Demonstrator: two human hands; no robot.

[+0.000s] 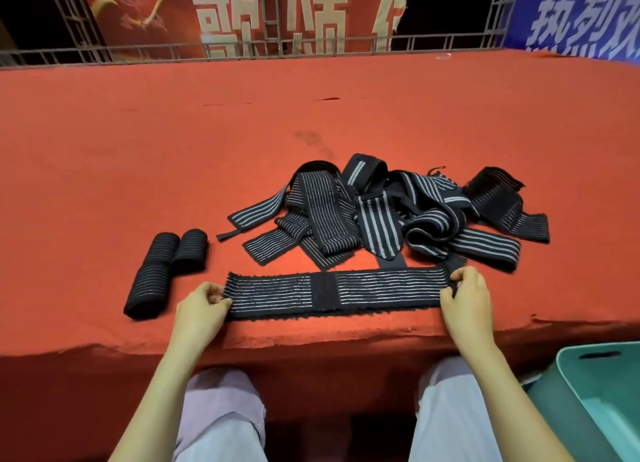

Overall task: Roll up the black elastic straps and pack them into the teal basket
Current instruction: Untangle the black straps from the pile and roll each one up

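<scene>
While the left hand (pixel 199 306) and right hand (pixel 465 295) each pinch one end of the flat black white-striped elastic strap (pixel 388 288) stretched between them, a slack first turn could skew the roll or let it spring open. It has a plain black patch (pixel 323 290) midway. Three rolled black straps (pixel 162 271) lie beyond the left hand; the teal plastic basket (pixel 588 385) sits below the right.

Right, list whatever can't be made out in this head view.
Head view:
- Teal basket: cut off by the right and bottom edges; inside mostly out of frame.
- Strap pile: straps overlap, so the count is unclear.
- Flat strap: both ends covered by the left hand and right hand.
- Red banner: lettering cut by the top edge.
</scene>
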